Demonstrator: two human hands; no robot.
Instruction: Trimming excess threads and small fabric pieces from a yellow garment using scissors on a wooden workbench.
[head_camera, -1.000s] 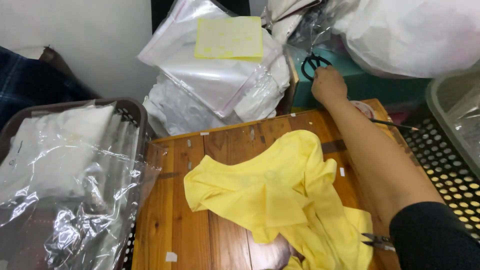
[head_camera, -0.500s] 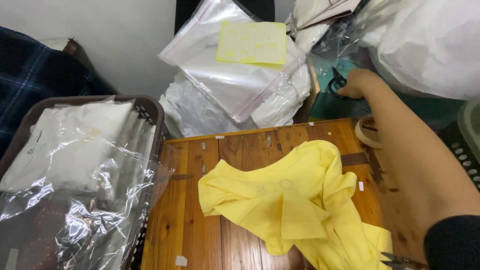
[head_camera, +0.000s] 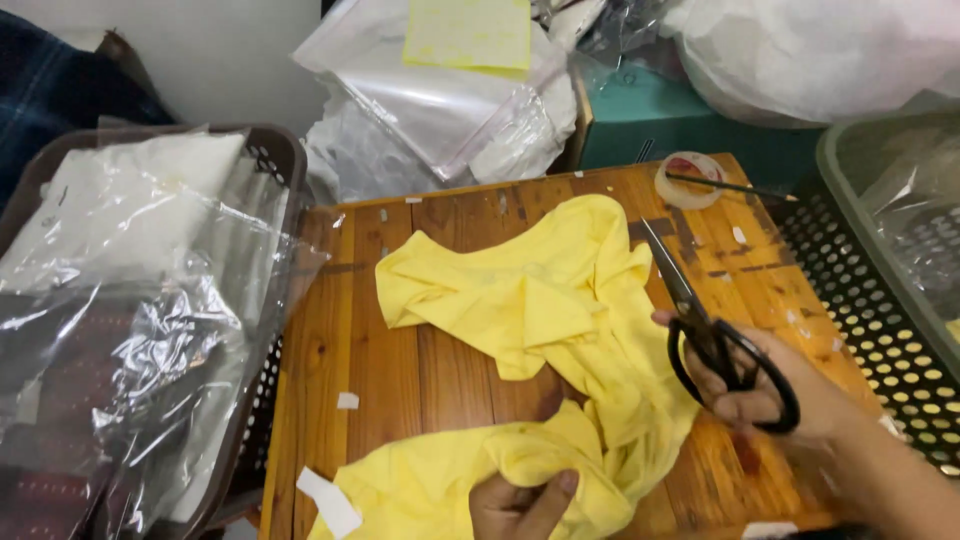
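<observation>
Near surface's right edge, right hand (head_camera: 770, 385) grip closed through black scissors (head_camera: 705, 325), blades shut; left hand (head_camera: 520, 505) pinches yellow garment (head_camera: 540, 300) at front edge. Risk: bunched folds snag blades, stray cut.

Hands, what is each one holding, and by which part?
Right hand holds black-handled scissors by the handle loops; left hand grips the yellow cloth at its near bunched edge.

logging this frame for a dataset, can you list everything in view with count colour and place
garment: 1, yellow, crumpled on the table
table: 1, brown wood, centre
scissors: 1, black handles, in the right hand
tape roll: 1, clear, table's far right corner
basket: 1, dark brown, left, holding clear bagged items
perforated basket: 1, grey-green, right
plastic bags: several, clear and white, behind the table
box: 1, teal, behind the table
left hand: gripping the garment, bottom edge
right hand: holding the scissors
</observation>
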